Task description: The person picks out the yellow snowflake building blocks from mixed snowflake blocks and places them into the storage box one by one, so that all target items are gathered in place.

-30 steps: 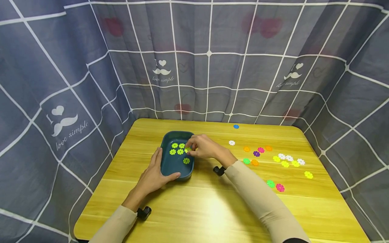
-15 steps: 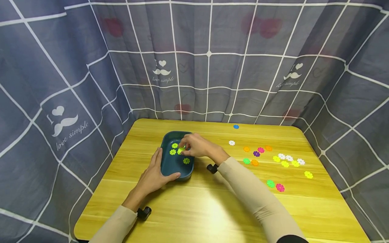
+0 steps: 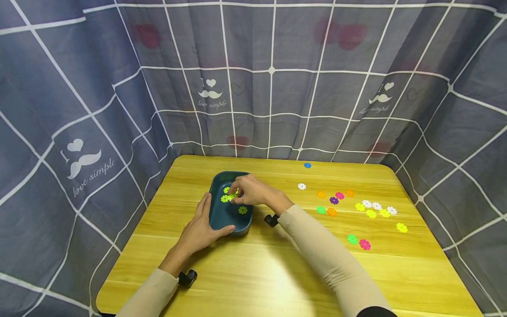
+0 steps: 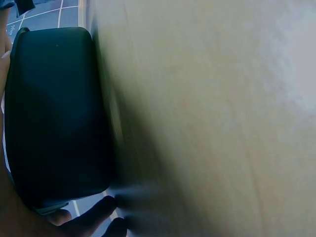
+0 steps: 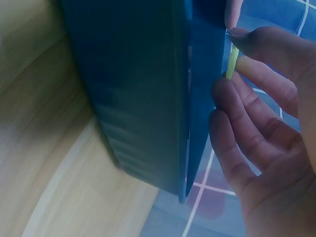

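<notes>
A dark teal rectangular tub (image 3: pixel 226 220) stands on the table's left half, with several yellow-green flower-shaped discs in it. One disc (image 3: pixel 243 210) lies apart from the others, towards the near right. My left hand (image 3: pixel 200 224) rests against the tub, its straight fingers along the left side and the thumb across the near rim. Over the tub, my right hand (image 3: pixel 253 190) pinches a yellow-green flower-shaped disc (image 5: pixel 232 61) between thumb and fingers, seen edge-on in the right wrist view. That hand partly covers the discs beneath it. The tub's outer wall (image 4: pixel 54 113) fills the left wrist view's left side.
On the right of the wooden table (image 3: pixel 253 277) lie several loose flower discs, among them green (image 3: pixel 352 239), pink (image 3: pixel 365 245), purple (image 3: pixel 334 200), white (image 3: pixel 302 186) and yellow (image 3: pixel 402 227) ones. A blue disc (image 3: pixel 307 165) is near the back edge. A grey-blue checked curtain (image 3: pixel 253 97) surrounds the table.
My right hand has moved left inside the tub's outline with the pinched disc, covering discs that showed before. My left hand and the tub have stayed in place.
</notes>
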{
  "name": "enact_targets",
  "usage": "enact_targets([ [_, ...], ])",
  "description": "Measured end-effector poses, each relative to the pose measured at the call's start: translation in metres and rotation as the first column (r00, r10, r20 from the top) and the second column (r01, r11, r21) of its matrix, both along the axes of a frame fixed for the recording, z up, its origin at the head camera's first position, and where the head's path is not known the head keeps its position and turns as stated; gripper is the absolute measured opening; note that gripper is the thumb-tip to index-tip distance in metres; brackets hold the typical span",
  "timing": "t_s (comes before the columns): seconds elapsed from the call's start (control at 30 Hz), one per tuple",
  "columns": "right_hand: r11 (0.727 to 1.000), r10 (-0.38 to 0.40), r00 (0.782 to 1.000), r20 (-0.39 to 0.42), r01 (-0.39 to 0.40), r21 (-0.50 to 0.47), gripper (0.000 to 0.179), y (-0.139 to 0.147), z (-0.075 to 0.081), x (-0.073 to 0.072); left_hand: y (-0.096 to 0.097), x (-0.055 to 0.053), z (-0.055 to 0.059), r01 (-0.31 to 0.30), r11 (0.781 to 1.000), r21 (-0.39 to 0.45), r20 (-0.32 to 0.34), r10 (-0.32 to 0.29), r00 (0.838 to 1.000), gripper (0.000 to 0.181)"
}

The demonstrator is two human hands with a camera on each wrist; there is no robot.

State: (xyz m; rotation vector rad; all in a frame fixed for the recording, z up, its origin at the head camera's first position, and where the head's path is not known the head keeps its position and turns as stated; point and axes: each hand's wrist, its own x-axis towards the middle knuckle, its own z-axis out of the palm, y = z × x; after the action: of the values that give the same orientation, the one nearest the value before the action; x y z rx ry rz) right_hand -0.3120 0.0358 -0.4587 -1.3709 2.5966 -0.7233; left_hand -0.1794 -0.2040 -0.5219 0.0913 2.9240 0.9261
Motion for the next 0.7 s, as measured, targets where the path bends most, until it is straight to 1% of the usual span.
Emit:
enact_targets([
  [0.17, 1.000, -0.003, 1.000, 0.023, 0.003, -0.013, 0.031, -0.0020, -0.0019, 0.0002, 0.0002, 0.0004, 0.0000, 0.000, 1.000, 0.004, -0.004, 0.000, 1.000, 0.147],
  [0.4, 1.000, -0.002, 1.000, 0.020, 0.002, -0.007, 0.032, -0.0019, -0.0057, 0.0009, 0.0000, 0.0006, -0.0011, 0.007, 1.000, -0.007, -0.012, -0.007, 1.000, 0.146],
  [0.7, 1.000, -0.002, 1.000, 0.018, 0.002, -0.017, 0.030, 0.0022, -0.0059, 0.0023, -0.0002, 0.0006, -0.0010, 0.005, 1.000, -0.006, -0.013, -0.005, 1.000, 0.147],
])
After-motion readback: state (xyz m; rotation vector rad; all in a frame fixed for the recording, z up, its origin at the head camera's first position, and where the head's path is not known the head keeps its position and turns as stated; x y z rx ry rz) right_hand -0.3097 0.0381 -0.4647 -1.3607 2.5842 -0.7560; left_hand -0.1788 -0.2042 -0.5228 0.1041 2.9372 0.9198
